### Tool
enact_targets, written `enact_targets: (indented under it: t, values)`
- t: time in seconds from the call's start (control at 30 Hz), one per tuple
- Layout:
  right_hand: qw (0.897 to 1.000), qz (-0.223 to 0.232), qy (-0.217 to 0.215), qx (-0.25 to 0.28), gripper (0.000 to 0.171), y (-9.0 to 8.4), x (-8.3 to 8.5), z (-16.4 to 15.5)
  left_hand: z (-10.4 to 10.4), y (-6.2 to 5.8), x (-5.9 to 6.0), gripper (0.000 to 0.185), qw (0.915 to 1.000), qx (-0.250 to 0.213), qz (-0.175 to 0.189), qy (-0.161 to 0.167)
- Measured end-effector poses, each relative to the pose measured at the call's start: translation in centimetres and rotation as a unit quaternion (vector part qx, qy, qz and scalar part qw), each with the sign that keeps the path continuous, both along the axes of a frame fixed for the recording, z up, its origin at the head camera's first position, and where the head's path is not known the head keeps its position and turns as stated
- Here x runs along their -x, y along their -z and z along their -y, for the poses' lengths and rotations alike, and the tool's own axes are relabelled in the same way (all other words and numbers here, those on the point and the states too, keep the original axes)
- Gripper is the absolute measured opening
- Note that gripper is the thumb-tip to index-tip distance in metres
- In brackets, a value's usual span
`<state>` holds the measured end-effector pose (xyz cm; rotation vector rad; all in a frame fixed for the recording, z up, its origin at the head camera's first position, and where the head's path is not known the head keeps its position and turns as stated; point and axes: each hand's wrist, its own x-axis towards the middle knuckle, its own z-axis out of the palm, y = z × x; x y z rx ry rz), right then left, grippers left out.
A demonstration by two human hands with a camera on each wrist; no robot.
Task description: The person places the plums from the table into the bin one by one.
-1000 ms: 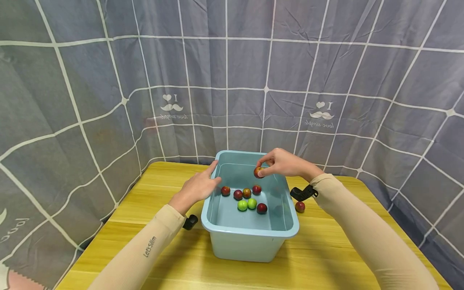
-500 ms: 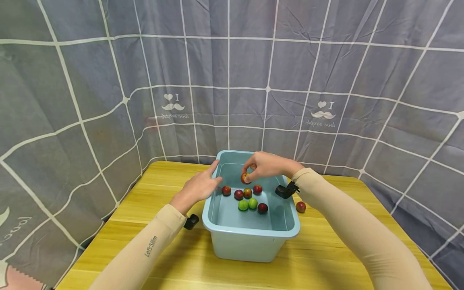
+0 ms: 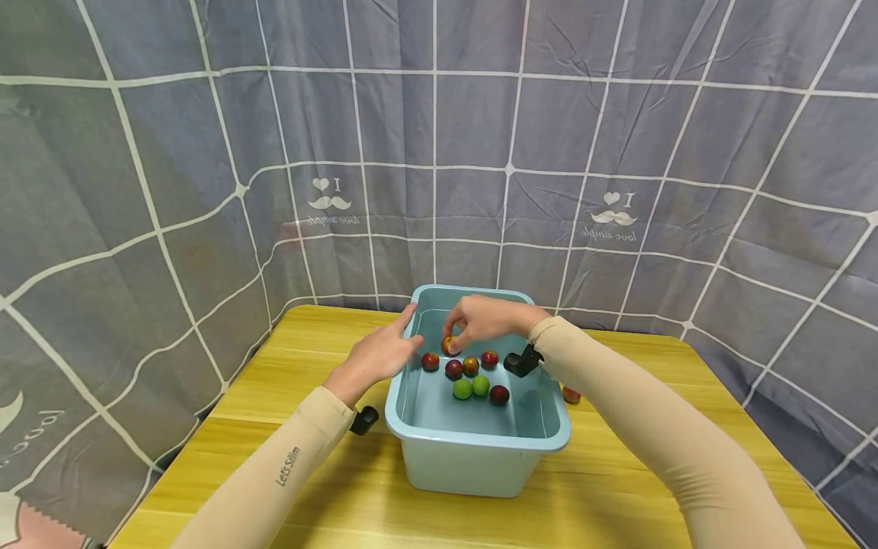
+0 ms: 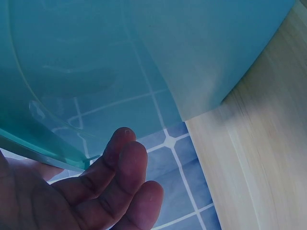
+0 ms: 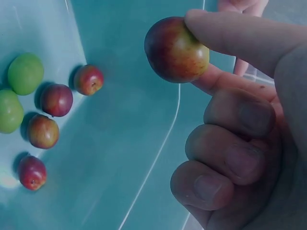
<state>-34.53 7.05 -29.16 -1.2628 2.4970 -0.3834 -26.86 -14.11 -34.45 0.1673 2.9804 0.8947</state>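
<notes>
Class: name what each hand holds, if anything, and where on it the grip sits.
Right hand pinches a red plum by its sides, fingertip and thumb. Left hand holds nothing; it rests against the tub rim.

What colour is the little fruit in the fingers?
The fruit is dark red fading to orange-yellow. The right wrist view shows it best.

Even, bright overhead lighting; soft shadows.
Wide-angle bending is seen at the head view's edges; both wrist views are tinted blue-green; the tabletop (image 4: 268, 143) is blurred by motion.
</notes>
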Motion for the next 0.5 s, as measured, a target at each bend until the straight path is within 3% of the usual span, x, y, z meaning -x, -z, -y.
enact_targets:
  t: [0.23,0.5]
  values:
    - [1.000,0.006,0.008,0.002,0.026,0.0,0.0,0.3,0.1,0.1,0.1,0.070,1.0000,0.000,0.001,0.004]
    - [1.000,0.009,0.016,0.016,0.023,-0.2,-0.4,-1.2,0.0,0.0,0.0,0.071,1.0000,-0.001,0.000,0.002]
